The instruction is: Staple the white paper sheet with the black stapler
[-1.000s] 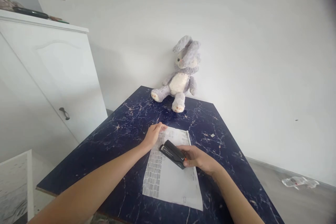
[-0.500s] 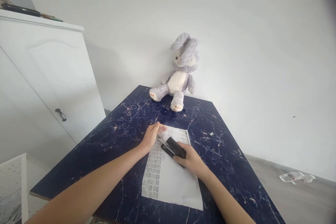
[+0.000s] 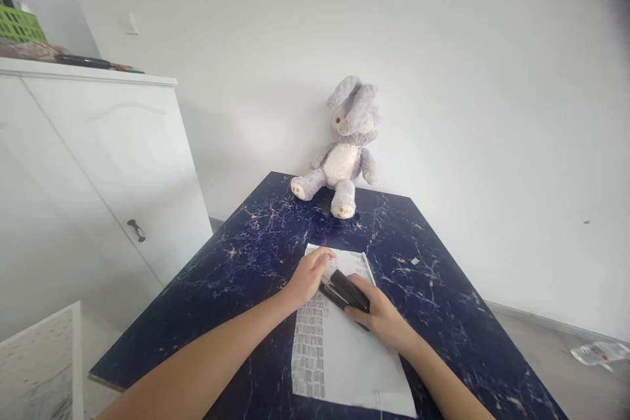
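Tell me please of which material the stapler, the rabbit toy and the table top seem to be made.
Stapler: probably plastic, from its smooth black cover; its pale grey strip looks like metal.
Rabbit toy: plush, as its fuzzy grey and cream surface suggests.
Table top: dark blue with pale veins and a faint gloss, like marble; stone or printed laminate, I cannot tell.

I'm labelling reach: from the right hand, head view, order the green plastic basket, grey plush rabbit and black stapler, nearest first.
1. Black stapler, held in the right hand.
2. Grey plush rabbit, seated ahead.
3. Green plastic basket, far upper left.
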`<state>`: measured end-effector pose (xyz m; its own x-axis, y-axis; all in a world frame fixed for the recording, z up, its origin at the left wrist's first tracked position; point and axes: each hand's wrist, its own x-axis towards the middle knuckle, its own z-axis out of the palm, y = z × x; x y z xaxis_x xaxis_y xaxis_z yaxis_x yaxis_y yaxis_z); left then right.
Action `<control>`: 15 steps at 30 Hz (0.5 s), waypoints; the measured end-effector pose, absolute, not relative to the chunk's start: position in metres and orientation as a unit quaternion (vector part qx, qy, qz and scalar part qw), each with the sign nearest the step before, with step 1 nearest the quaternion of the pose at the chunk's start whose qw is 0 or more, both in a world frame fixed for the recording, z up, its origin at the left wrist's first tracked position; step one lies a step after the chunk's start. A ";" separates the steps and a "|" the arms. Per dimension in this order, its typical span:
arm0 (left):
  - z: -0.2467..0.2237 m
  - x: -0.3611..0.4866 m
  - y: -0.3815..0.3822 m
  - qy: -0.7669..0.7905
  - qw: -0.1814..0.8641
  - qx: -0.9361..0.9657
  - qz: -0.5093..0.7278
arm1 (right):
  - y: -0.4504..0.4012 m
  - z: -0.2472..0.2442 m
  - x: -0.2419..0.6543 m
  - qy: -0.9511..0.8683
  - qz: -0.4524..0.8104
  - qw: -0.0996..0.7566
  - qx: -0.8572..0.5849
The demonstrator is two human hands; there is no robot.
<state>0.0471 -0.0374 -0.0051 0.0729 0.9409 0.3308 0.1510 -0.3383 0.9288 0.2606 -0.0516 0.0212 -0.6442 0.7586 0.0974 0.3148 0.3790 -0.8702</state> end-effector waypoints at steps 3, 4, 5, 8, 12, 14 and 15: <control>-0.004 0.052 -0.041 0.414 0.411 0.623 0.521 | -0.053 0.022 0.259 -0.794 0.440 0.255 -0.334; -0.004 0.054 -0.042 0.407 0.428 0.614 0.524 | -0.053 0.022 0.258 -0.795 0.437 0.257 -0.333; -0.004 0.056 -0.043 0.398 0.443 0.604 0.529 | -0.053 0.022 0.257 -0.795 0.435 0.259 -0.333; -0.002 0.061 -0.047 0.360 0.479 0.593 0.538 | -0.055 0.021 0.257 -0.796 0.428 0.267 -0.335; 0.005 0.063 -0.055 0.342 0.489 0.623 0.506 | -0.055 0.021 0.258 -0.801 0.422 0.265 -0.332; 0.010 0.062 -0.058 0.333 0.490 0.637 0.493 | -0.055 0.022 0.259 -0.803 0.420 0.262 -0.333; 0.012 0.061 -0.059 0.326 0.492 0.643 0.488 | -0.054 0.022 0.259 -0.803 0.420 0.262 -0.332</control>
